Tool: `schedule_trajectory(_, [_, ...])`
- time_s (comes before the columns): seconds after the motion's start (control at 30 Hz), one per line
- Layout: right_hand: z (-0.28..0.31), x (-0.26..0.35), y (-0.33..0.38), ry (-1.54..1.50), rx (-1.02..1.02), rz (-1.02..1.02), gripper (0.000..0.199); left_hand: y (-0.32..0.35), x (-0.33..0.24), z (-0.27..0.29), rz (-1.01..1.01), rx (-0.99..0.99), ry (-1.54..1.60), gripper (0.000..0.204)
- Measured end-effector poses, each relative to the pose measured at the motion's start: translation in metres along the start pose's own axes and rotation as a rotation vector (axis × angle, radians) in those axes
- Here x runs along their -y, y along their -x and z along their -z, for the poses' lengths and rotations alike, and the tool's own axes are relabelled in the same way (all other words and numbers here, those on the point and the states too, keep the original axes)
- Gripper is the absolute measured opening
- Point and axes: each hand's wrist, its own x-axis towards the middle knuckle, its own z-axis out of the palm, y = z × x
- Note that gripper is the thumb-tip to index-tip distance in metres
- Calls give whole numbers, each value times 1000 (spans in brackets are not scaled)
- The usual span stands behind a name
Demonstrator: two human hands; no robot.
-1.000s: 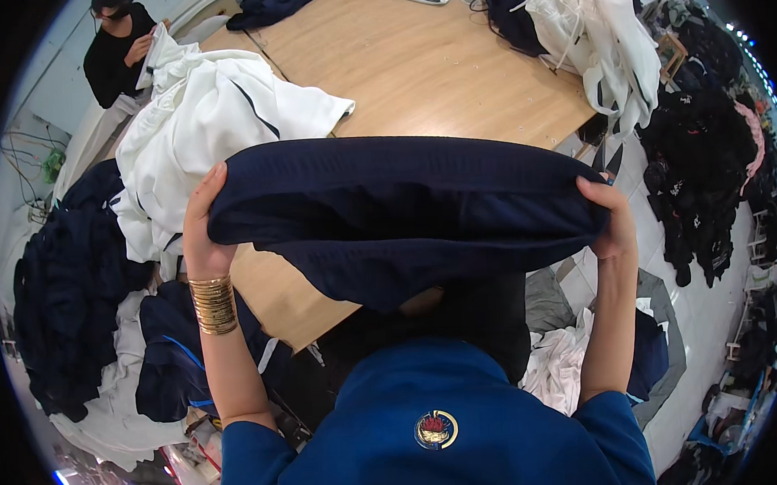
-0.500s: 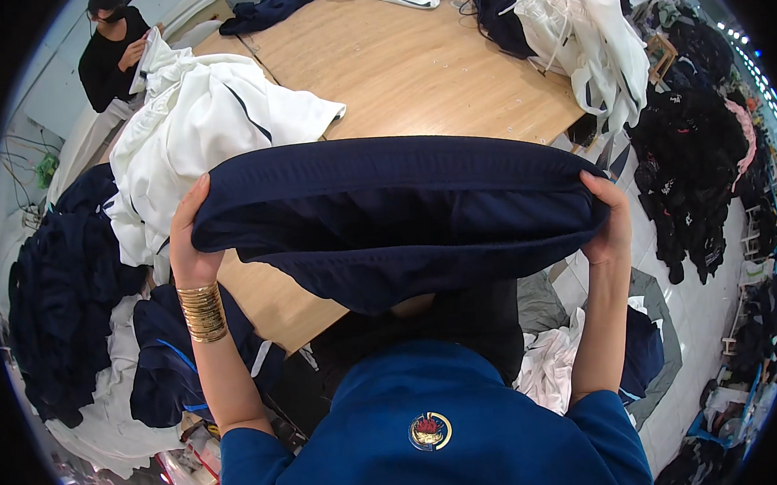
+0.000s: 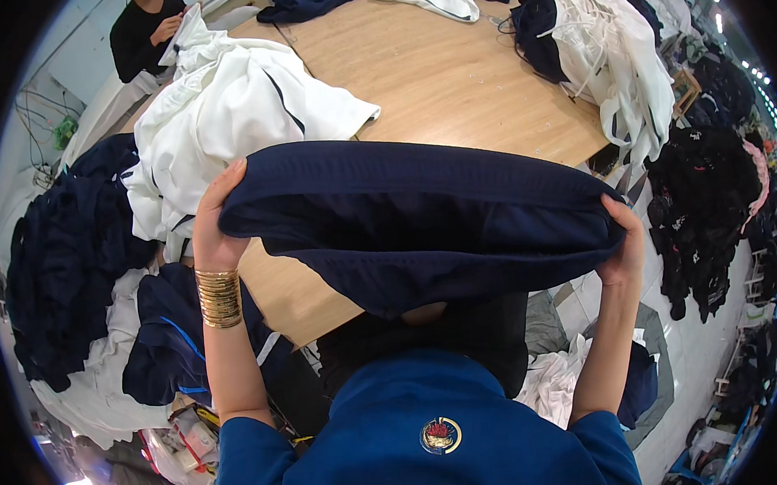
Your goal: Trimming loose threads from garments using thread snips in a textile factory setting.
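- A person holds a folded navy garment up in the air over the near edge of a wooden table, with both hands raised and set wide apart.
- The left hand is closed around the garment's left end, thumb behind and fingers curling over the top fold; stacked gold bangles circle that wrist.
- The right hand is clamped on the garment's right end, fingers wrapped over the edge.
- The garment is a thick, soft knit, dark and matte, folded into a long rounded band that sags into a blunt point at its lower middle.
- The table is pale wood with a smooth grained top, seen bent by the lens.
- On the table's left side lies a rumpled heap of white fabric with thin dark piping.
- Left of the table, a dark navy pile slumps lower down.
- On the table's far right corner, white and dark clothes hang over the edge.
- Beyond the table's far left corner sits another person in black.
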Motion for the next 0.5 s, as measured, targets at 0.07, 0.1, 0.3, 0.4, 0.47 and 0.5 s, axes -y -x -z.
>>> schedule_trajectory(0.07, [3,1,-1,2,25,-2,28,2,0,3,-8,1,5,19])
schedule_trajectory(0.1, [3,0,-1,1,43,-2,28,3,0,3,-4,1,10,19])
schedule_trajectory(0.3, [-15,1,5,58,-20,20,27,8,2,-4,33,-42,20,21])
schedule_trajectory(0.4, [-9,6,-2,86,-14,54,25,1,2,-6,63,-29,57,22])
schedule_trajectory(0.47, [-19,13,2,97,-4,92,22,7,-6,-9,53,45,82,22])
schedule_trajectory(0.5, [-27,16,5,99,14,101,22,9,-10,-11,34,48,83,22])
